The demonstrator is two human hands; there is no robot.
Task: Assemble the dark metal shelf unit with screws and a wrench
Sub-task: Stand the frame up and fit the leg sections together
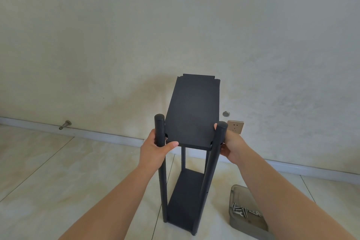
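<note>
Head view: dark shelf unit stands on tile floor at frame centre-bottom. Left hand grips left front post, thumb on top panel. Right hand holds panel beside right front post, fingers mostly hidden. Tray with screws, lower right.

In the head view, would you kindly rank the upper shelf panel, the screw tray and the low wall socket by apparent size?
1. Upper shelf panel, largest, though nearest the camera.
2. Screw tray, partly hidden by the right forearm.
3. Low wall socket, clearly smallest, but farthest away.
</note>
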